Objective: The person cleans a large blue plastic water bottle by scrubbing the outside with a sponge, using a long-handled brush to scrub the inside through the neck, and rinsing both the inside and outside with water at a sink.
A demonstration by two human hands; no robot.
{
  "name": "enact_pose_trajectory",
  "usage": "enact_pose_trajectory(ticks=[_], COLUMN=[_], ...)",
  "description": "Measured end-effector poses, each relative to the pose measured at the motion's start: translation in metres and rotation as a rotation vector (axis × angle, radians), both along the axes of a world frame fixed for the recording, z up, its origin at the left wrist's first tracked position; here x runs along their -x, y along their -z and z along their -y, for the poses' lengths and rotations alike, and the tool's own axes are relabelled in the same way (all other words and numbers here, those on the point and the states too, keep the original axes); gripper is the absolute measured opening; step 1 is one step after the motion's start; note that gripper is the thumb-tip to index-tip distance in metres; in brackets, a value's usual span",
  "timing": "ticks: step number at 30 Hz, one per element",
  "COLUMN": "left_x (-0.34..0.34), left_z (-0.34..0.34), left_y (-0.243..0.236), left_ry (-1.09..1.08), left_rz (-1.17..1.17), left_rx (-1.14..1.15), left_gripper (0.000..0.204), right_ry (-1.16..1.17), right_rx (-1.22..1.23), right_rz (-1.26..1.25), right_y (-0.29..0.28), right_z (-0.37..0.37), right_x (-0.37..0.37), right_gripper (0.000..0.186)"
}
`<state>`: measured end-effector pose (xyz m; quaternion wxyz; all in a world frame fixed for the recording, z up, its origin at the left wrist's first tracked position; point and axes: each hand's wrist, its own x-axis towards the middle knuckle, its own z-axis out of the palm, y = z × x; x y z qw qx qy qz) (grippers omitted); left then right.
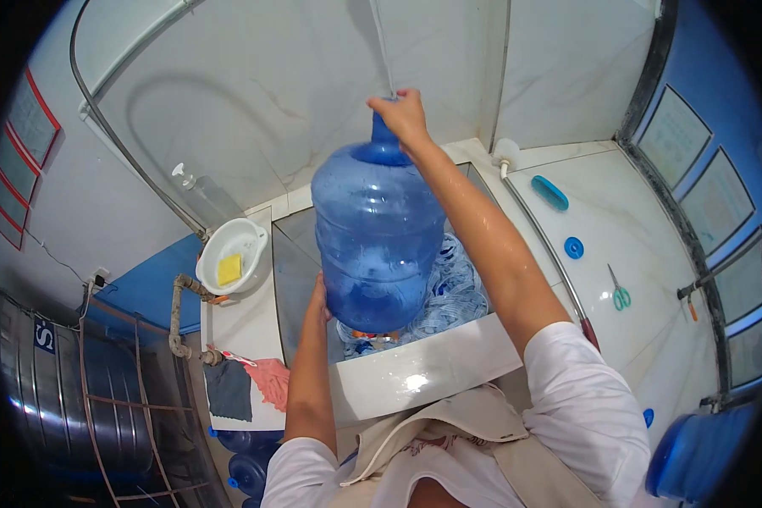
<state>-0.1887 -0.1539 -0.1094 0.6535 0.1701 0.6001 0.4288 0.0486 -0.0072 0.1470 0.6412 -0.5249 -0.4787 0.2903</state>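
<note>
A big translucent blue water jug (pixel 379 229) stands upright, slightly tilted, over a tiled sink basin (pixel 423 372). My right hand (pixel 402 117) is closed about the jug's neck, where a thin pale tube or stream of water (pixel 381 42) comes down from above. At the jug's lower left side my left hand (pixel 320 303) presses against it, its fingers partly hidden behind the jug. Beneath and beside the jug lies a tangled heap of pale blue strips (pixel 459 288) in the basin; an orange bit shows under the jug's base.
On the left ledge are a white bowl (pixel 254 264) with a yellow sponge (pixel 229 269), a pump bottle (pixel 207 195) and grey and pink cloths (pixel 230 391). The right counter holds a teal brush (pixel 550 193), a blue cap (pixel 574 247), scissors (pixel 621 292) and a long rod (pixel 550 245).
</note>
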Motion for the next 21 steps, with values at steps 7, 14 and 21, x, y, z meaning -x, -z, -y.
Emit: enact_pose_trajectory(ticks=[7, 14, 21], left_x=[-0.012, -0.003, 0.006], left_z=[0.016, 0.013, 0.048], left_y=[-0.047, -0.156, -0.196], left_ry=[0.019, -0.09, -0.038], left_rz=[0.298, -0.157, -0.345], left_rx=[-0.082, -0.452, -0.507], left_gripper=[0.067, 0.073, 0.07], right_ry=[-0.055, 0.024, -0.025], right_rx=[0.001, -0.284, -0.163], right_rz=[-0.234, -0.755, -0.96], right_y=[-0.021, 0.038, 0.071], right_z=[0.001, 0.054, 0.091], right_x=[-0.096, -0.185, -0.195], right_gripper=[0.033, 0.016, 0.019])
